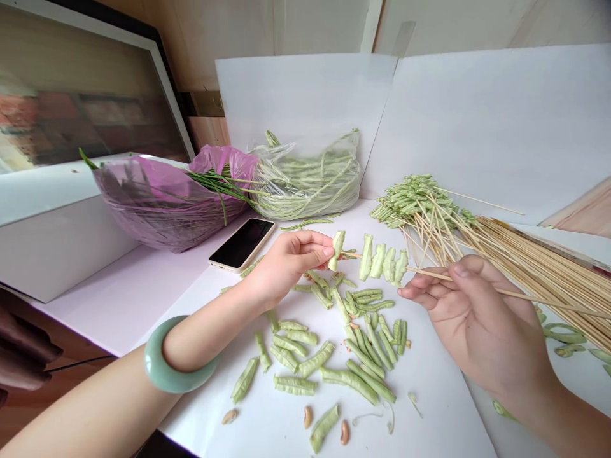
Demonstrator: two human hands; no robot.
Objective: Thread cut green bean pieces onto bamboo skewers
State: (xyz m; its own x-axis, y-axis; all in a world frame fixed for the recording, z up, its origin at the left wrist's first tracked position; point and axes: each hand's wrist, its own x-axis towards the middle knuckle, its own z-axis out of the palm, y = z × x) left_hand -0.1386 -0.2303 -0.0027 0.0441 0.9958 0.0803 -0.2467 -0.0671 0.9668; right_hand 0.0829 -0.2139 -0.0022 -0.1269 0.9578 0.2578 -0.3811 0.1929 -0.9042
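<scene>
Left side: a purple bag (167, 207) of green stalks is seen on the table (131, 292), and a phone (242, 243) is laid face up beside it. A green bangle (179, 359) is worn on the left wrist. By the left hand (286, 264), a bean piece (337, 250) is pinched between thumb and fingers, at the tip of a skewer (429, 273). Behind, long beans are held in a clear bag (310, 181). Centre: cut bean pieces (315, 359) are scattered over a white sheet (258, 439); loose brown seeds (308, 416) are noted near the front edge. On the skewer, raised above the sheet, four threaded pieces (377, 261) are grouped side by side, apart from the pinched one. Right: the skewer shaft is gripped by the right hand (482, 318), palm turned up. Beyond it, filled skewers (420, 200) are heaped near the white backdrop (477, 127), and thin bare sticks (539, 267) are piled alongside. Flat green scraps (566, 334) are observed at far right.
</scene>
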